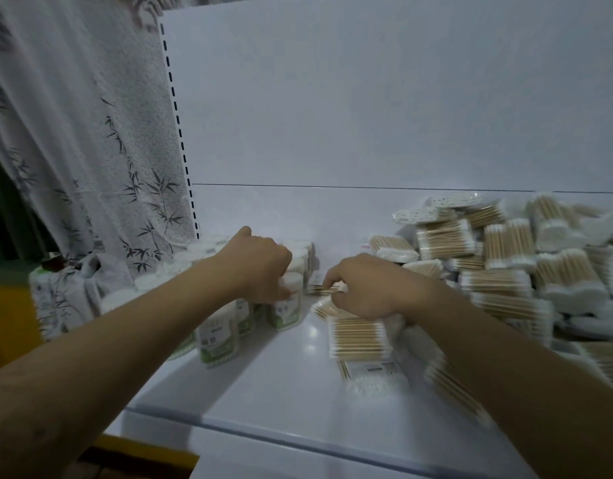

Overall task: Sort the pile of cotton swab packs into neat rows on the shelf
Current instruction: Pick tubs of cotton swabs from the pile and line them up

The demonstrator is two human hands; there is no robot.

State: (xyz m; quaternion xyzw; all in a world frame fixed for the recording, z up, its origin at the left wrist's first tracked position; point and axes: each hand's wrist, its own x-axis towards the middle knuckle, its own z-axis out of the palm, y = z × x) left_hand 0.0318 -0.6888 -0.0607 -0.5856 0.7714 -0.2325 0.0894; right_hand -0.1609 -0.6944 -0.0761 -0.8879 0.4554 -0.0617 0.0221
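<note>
Cotton swab packs (505,267) mostly lie unsorted at right; our left fingers (275,294) grip a tub (291,311), right fingers (328,280) pinch a pack (323,289).

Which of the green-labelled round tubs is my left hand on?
The rightmost tub, nearest the flat packs; the left hand grips its top while the others stand free.

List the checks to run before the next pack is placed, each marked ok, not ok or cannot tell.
1. Right hand grip on flat pack: ok, fingers pinch it.
2. Left hand steadying round tub: ok, fingers curled over its top.
3. Bare shelf between tubs and pile: ok.
4. Pile sorted: not ok, packs heaped at right.
5. Tub rows straight: cannot tell, blurred.
</note>
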